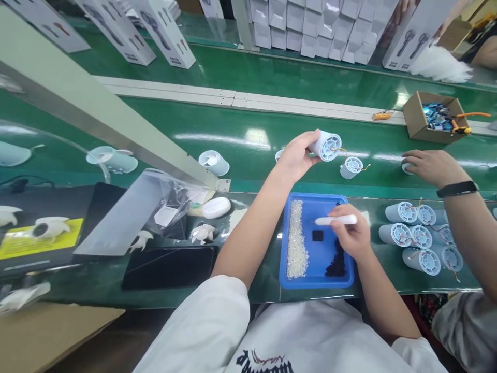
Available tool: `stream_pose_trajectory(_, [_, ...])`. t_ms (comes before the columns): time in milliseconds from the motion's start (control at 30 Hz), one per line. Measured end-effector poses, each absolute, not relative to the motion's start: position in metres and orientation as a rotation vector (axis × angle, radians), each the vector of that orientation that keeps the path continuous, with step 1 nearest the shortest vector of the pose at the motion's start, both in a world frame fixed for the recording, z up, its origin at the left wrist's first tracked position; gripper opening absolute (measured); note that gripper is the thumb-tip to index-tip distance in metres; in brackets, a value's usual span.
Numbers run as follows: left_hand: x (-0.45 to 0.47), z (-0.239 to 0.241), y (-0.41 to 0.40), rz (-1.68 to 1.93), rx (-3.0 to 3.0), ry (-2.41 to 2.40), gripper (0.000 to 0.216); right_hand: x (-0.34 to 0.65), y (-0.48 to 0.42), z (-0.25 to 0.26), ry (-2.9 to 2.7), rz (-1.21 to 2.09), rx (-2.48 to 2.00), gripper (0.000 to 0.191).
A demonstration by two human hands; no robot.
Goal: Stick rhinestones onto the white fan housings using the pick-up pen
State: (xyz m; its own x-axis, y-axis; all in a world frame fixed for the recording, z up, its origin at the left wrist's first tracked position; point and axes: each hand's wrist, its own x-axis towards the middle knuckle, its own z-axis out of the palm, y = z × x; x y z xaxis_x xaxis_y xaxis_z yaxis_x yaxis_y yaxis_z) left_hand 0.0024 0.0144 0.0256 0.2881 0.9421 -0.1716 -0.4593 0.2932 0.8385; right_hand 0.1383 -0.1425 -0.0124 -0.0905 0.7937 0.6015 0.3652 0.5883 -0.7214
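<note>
White pen point(334, 220) hangs above blue tray point(316, 264) — clear granules point(296, 246), black pieces point(336, 265).

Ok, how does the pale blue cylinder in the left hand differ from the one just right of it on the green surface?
Support: the held cylinder is gripped by the left hand; the other cylinder rests on the green surface, untouched.
Pose: the held cylinder is tipped sideways, while the other cylinder stands with its spoked end up.
Both are pale blue with a round, spoked end.

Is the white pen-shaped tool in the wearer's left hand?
No, the right hand holds the white tool over the blue tray.
</note>
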Motion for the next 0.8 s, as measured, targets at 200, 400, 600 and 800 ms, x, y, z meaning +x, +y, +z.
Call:
stream_pose_trajectory(200, [0.011, 0.04, -0.005, 0.924, 0.916, 0.758, 0.014, 0.152, -0.142, -0.018, -1.214, 0.411, -0.983, 0.012])
stream_pose_trajectory(400, [0.018, 0.048, -0.019, 0.895, 1.055, 0.803, 0.013, 0.151, -0.143, -0.018, -1.134, 0.407, -1.077, 0.017])
stream_pose_trajectory(600, [0.019, 0.047, -0.022, 0.879, 1.129, 0.811, 0.015, 0.151, -0.143, -0.017, -1.11, 0.411, -1.139, 0.02])
stream_pose_trajectory(800, [0.02, 0.05, -0.026, 0.888, 1.172, 0.885, 0.02, 0.15, -0.144, -0.019, -1.117, 0.44, -1.159, 0.026])
